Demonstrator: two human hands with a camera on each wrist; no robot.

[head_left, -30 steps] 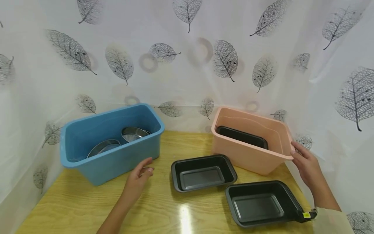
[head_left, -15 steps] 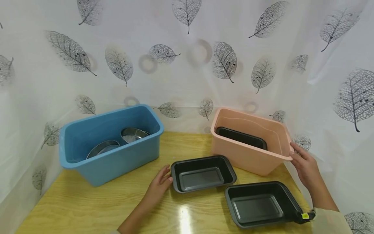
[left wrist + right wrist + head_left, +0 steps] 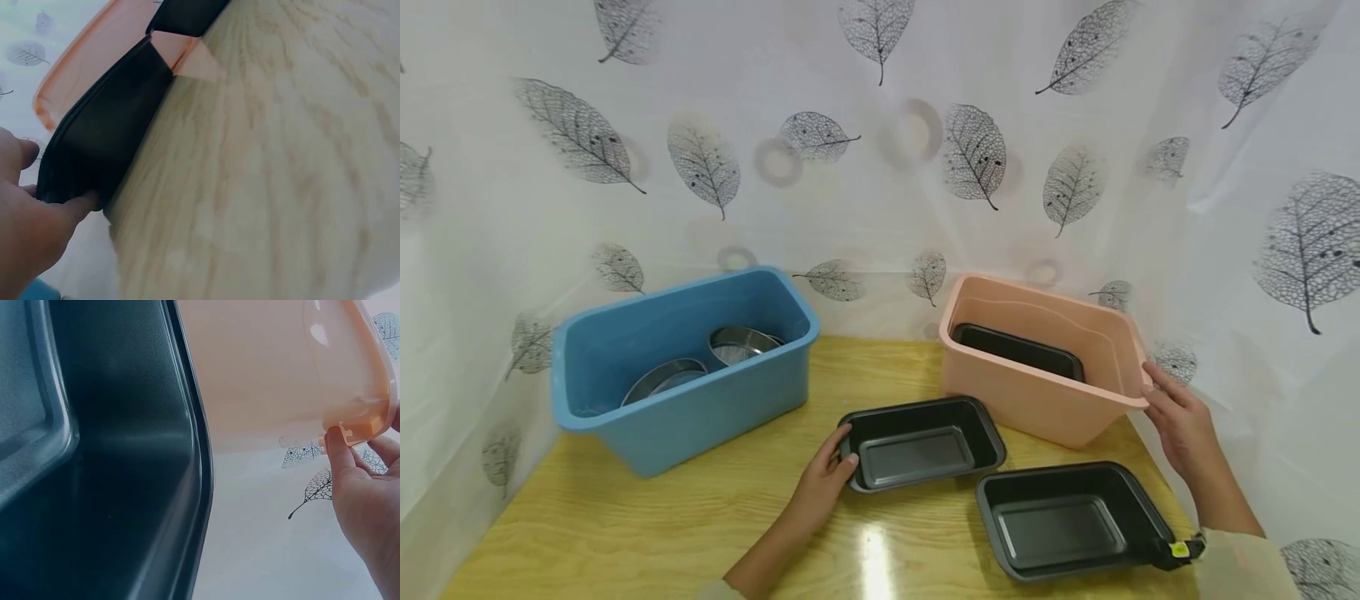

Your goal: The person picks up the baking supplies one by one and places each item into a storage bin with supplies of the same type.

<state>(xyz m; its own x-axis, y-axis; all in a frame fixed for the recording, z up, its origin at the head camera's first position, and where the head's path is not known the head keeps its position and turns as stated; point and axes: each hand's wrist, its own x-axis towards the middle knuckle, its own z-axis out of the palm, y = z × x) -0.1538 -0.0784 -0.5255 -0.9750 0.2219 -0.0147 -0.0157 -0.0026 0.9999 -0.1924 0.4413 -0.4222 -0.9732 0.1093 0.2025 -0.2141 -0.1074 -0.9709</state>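
Observation:
My left hand pinches the left end of a dark loaf pan lying on the table, thumb on the near side of the rim. In the left wrist view the thumb and fingers meet the pan's end. On the right, my other hand holds the right end of the pink plastic bin; the right wrist view shows its thumb under the bin's rim. A second loaf pan sits nearer the front, close to my right forearm. Inside the pink bin stands another dark pan, its lower part hidden.
A blue plastic bin stands at the back left with round metal tins inside. The wooden table runs up to a white leaf-print curtain behind and at both sides.
My left hand has moved right from in front of the blue bin to the loaf pan and taken hold of its left end. The right hand stays at the pink bin.

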